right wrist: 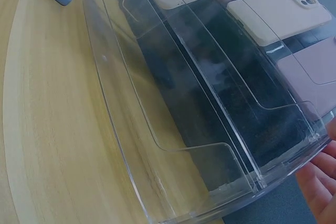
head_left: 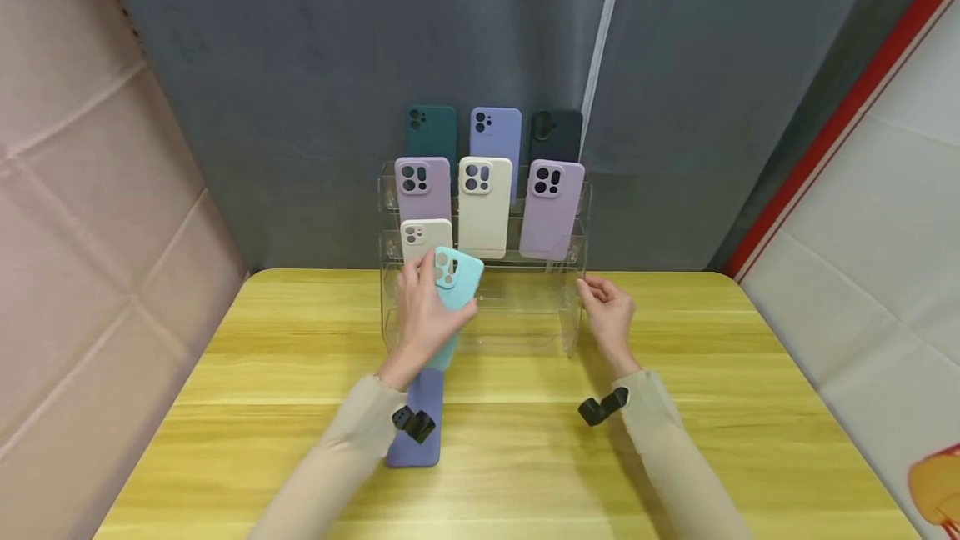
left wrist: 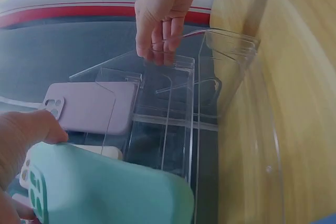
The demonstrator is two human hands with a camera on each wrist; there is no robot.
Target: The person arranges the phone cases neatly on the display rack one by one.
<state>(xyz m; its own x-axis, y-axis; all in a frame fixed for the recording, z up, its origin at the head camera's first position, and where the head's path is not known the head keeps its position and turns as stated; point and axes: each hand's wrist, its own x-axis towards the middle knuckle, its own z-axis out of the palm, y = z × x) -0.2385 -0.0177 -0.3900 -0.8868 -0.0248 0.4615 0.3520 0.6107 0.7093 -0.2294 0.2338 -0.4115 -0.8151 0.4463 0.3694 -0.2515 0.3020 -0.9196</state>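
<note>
My left hand (head_left: 431, 311) grips a turquoise phone case (head_left: 460, 280) by its edges, in front of the lower left of a clear acrylic display stand (head_left: 525, 332). In the left wrist view the turquoise case (left wrist: 105, 187) is close up, its camera cutout toward the thumb. My right hand (head_left: 609, 315) pinches the right side edge of the stand. The left wrist view shows the fingers of that right hand (left wrist: 165, 17) curled over the panel edge. A white phone case (head_left: 424, 236) stands on the stand just behind my left hand, its lower part hidden.
Upper tiers hold lilac (head_left: 552, 211), cream (head_left: 484, 219), dark green (head_left: 431, 130), periwinkle (head_left: 495, 132) and black (head_left: 556, 136) phone cases. A blue-violet phone case (head_left: 425, 440) lies on the wooden table (head_left: 510, 473), partly under my left wrist. A grey curtain (head_left: 337, 107) hangs behind.
</note>
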